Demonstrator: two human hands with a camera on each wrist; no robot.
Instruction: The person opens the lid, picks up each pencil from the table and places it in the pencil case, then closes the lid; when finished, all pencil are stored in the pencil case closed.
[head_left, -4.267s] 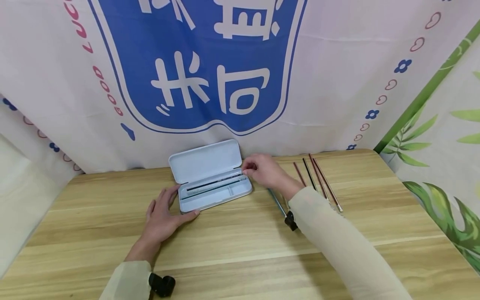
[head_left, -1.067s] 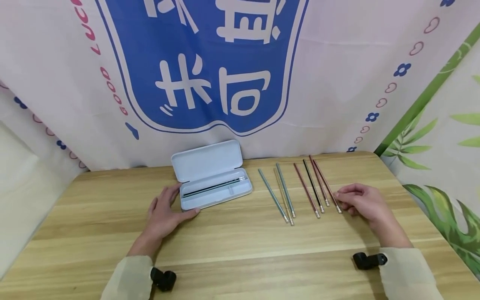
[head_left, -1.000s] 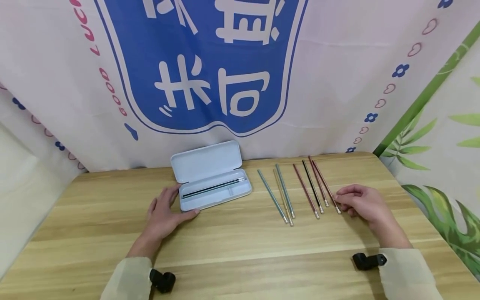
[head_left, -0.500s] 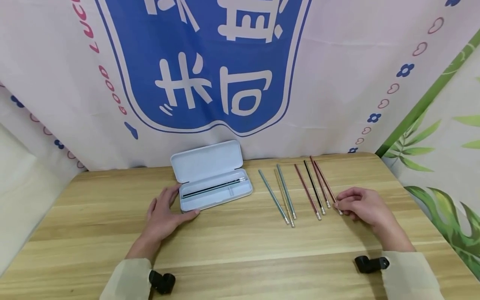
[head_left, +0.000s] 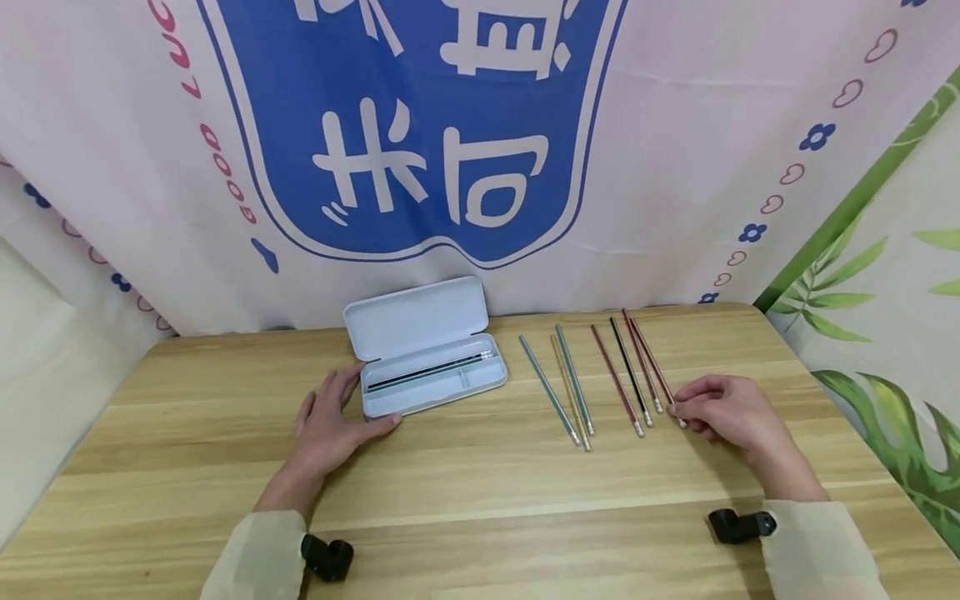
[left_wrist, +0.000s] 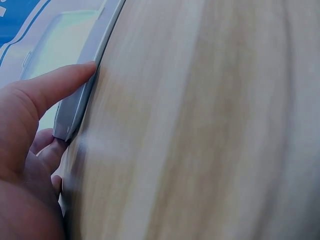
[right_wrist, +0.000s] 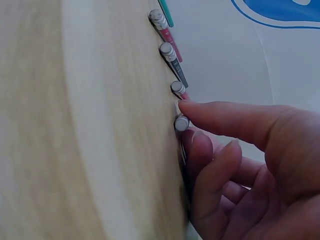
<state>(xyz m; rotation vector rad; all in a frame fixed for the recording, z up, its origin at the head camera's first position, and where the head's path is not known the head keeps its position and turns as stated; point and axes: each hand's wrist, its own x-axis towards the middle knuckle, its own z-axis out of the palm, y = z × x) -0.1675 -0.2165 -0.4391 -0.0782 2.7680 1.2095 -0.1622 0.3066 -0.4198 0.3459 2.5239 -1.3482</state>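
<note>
A pale blue pencil case point(head_left: 426, 400) stands with its lid point(head_left: 417, 318) raised, near the table's back edge. My left hand point(head_left: 327, 433) holds it at the left end, the thumb on the front wall and other fingers around the left corner. A black pencil point(head_left: 420, 372) and a green pencil point(head_left: 429, 375) lie together in its long tray. Over on the right, my right hand point(head_left: 729, 411) pinches the rightmost red pencil point(head_left: 651, 358) near its white eraser. In the right wrist view that eraser point(right_wrist: 182, 123) shows between thumb and fingers, close to the tabletop.
Left of the held pencil lie another red pencil point(head_left: 643, 360), a black pencil point(head_left: 632, 371) and one more red pencil point(head_left: 617, 377). Two blue pencils point(head_left: 547, 387) and a yellowish pencil point(head_left: 570, 392) lie nearer the case. A printed cloth point(head_left: 660, 208) hangs behind the wooden table point(head_left: 487, 517).
My right hand has left the pencil case's right end and moved right to the rightmost red pencil, which it now pinches. The two pencils in the case lie closer together. My left hand stays put.
</note>
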